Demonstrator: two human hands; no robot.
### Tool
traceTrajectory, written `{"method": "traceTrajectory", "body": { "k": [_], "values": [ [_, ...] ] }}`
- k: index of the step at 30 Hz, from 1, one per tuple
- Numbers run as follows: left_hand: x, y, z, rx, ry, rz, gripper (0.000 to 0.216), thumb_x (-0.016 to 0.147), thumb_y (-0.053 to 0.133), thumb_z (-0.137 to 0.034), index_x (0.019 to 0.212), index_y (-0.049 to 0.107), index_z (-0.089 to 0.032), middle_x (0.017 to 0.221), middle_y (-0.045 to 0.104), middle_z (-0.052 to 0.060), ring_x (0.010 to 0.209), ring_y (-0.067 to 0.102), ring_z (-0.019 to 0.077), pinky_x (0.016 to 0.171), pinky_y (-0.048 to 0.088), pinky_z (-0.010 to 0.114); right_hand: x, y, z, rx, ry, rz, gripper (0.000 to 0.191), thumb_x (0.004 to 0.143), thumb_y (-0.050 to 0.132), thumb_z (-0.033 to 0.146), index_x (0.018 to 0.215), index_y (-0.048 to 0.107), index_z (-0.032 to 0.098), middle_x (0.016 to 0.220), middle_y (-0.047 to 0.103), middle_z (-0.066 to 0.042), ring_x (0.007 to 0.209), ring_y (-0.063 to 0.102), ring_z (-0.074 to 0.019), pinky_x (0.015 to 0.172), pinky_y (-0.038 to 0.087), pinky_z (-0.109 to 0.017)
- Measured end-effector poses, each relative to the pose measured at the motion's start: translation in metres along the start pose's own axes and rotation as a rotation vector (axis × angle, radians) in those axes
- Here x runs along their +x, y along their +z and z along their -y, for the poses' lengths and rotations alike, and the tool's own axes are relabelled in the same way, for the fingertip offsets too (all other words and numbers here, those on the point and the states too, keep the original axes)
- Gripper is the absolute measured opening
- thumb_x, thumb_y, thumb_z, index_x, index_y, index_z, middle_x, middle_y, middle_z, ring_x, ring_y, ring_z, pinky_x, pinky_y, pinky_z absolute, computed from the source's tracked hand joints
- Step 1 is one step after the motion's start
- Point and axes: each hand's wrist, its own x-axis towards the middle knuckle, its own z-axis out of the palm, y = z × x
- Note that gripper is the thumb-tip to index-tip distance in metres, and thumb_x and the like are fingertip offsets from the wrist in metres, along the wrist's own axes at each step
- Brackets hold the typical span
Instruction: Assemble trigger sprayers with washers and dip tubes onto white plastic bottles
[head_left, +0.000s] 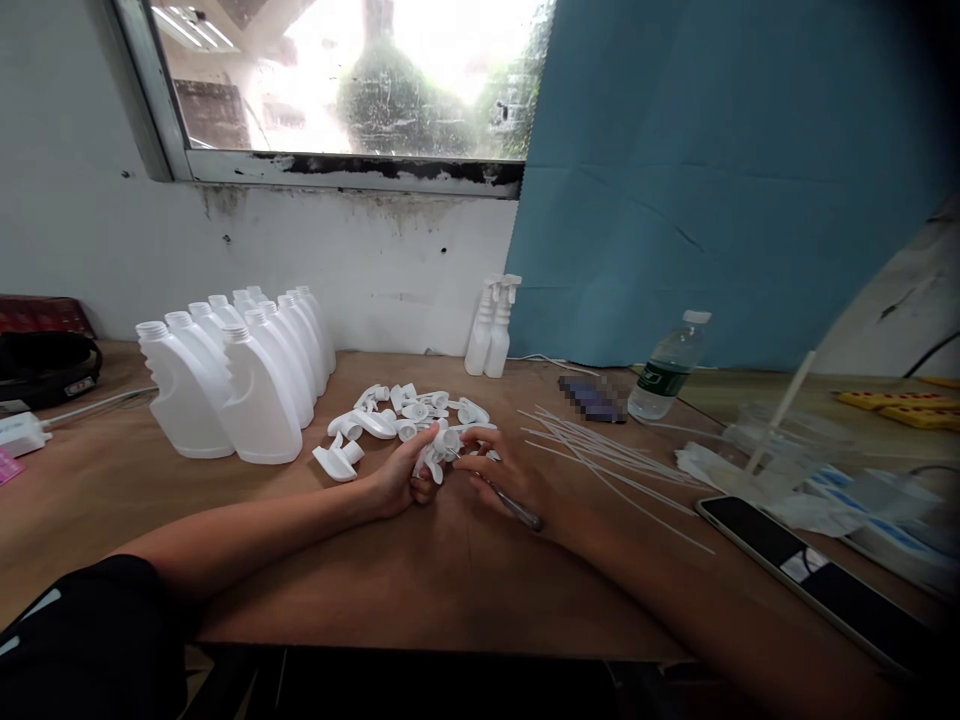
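Observation:
My left hand (405,477) is closed round a white trigger spray head (435,455), its round collar turned toward my right hand. Lying across my right hand (506,475) is a slim metal tool (519,510) with a rounded handle end. Its thin tip reaches close to the spray head's collar; whether it touches is too small to tell. Just beyond both hands lies a loose pile of white spray heads (420,405). One separate spray head (337,458) rests left of my left wrist.
Rows of white plastic bottles (259,400) stand at the left. Two assembled spray bottles (495,335) are by the wall. Thin white tubes (607,450) lie right of my hands, near a water bottle (667,370), a phone (810,570) and a clear tub (780,440).

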Motion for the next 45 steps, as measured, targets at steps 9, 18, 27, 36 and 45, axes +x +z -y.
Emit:
{"method": "traceTrajectory", "body": {
  "k": [9, 18, 27, 36, 45],
  "values": [
    [0.000, 0.006, 0.003, 0.036, 0.133, -0.011, 0.043, 0.083, 0.050, -0.059, 0.080, 0.040, -0.018, 0.060, 0.039, -0.005, 0.042, 0.029, 0.0054, 0.040, 0.017, 0.016, 0.003, -0.010, -0.006, -0.039, -0.020, -0.068, 0.027, 0.094, 0.046, 0.015, 0.114, 0.064, 0.019, 0.124, 0.064, -0.013, 0.113, 0.061, -0.0244, 0.095, 0.051, -0.044],
    [-0.025, 0.016, -0.004, 1.096, 0.528, -0.250, 0.036, 0.086, 0.056, -0.052, 0.076, 0.050, -0.018, 0.062, 0.050, -0.001, 0.056, 0.044, 0.0127, 0.054, 0.027, 0.023, -0.006, -0.035, -0.018, 0.100, 0.537, -0.197, 0.035, 0.098, 0.042, 0.038, 0.088, 0.070, 0.020, 0.086, 0.072, -0.006, 0.082, 0.068, -0.0214, 0.077, 0.053, -0.034],
    [-0.024, 0.000, -0.026, 1.695, 0.434, -0.232, 0.059, 0.083, 0.052, -0.059, 0.043, 0.039, -0.018, 0.042, 0.037, 0.001, 0.038, 0.024, 0.0115, 0.050, 0.014, 0.027, -0.006, -0.027, -0.014, 0.724, 0.762, -0.042, 0.046, 0.094, 0.046, 0.049, 0.071, 0.066, 0.014, 0.061, 0.068, -0.006, 0.043, 0.057, -0.0136, 0.044, 0.043, -0.025],
    [-0.018, 0.022, -0.074, 1.945, 0.464, -0.395, 0.058, 0.086, 0.047, -0.061, 0.048, 0.052, -0.017, 0.045, 0.043, 0.004, 0.042, 0.037, 0.0142, 0.053, 0.022, 0.027, -0.004, -0.014, -0.016, 0.719, 0.828, -0.012, 0.053, 0.089, 0.050, 0.057, 0.066, 0.067, 0.012, 0.062, 0.068, -0.008, 0.044, 0.058, -0.0120, 0.045, 0.040, -0.023],
    [0.135, 0.031, -0.137, 2.062, 0.375, -0.481, 0.054, 0.089, 0.049, -0.041, 0.136, 0.041, -0.018, 0.127, 0.052, 0.015, 0.108, 0.056, 0.0284, 0.085, 0.045, 0.035, -0.004, -0.023, -0.018, 0.651, 0.856, -0.189, 0.054, 0.087, 0.050, 0.059, 0.060, 0.068, 0.016, 0.057, 0.067, -0.006, 0.042, 0.054, -0.0131, 0.046, 0.041, -0.027]
  ]
}}
